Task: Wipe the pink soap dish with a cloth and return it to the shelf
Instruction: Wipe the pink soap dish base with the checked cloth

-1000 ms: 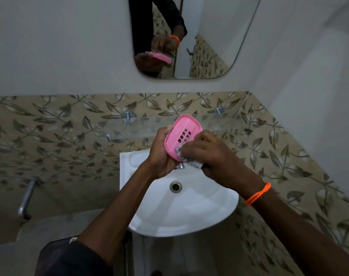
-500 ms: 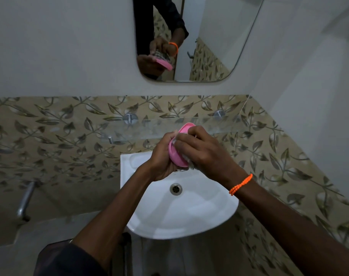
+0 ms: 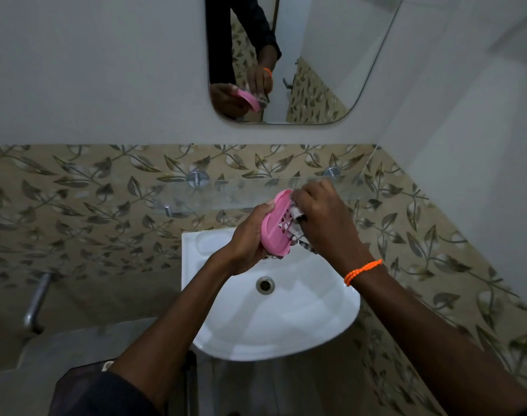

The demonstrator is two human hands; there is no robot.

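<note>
Pink dish (image 3: 275, 226), gripped on edge by the left hand (image 3: 246, 241) over the sink (image 3: 316, 319) at 12 o'clock, wants the right hand's (image 3: 325, 219) bunched cloth (image 3: 295, 219) worked firmly into its slots.

A white basin (image 3: 286, 319) stands below a mirror (image 3: 316, 70), against leaf-patterned tiles (image 3: 76, 205) under plain pale wall (image 3: 91, 70).
</note>
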